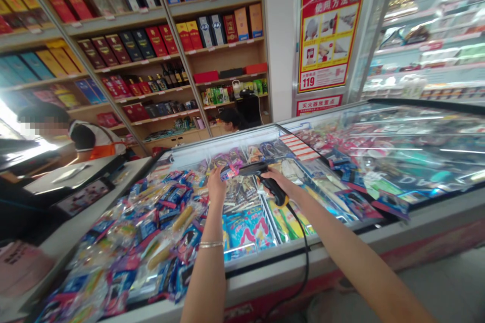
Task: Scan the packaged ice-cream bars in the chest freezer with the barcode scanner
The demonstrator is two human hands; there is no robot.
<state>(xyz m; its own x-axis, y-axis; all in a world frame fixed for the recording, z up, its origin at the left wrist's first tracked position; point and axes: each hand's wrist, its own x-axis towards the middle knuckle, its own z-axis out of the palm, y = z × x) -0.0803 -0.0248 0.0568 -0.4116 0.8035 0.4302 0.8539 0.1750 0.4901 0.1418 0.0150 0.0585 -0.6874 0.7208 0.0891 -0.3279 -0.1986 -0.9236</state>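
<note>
Pointing left, black corded tool (252, 168) stretches crosswise; right hand (281, 183) grips handle (274, 190), left hand (217, 181) pinches packet (229, 172).

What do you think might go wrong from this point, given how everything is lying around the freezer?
The scanner's cable hangs over the freezer edge and might snag as the right hand moves. The loose packets are heaped unevenly, so a nudge could send some sliding.
</note>
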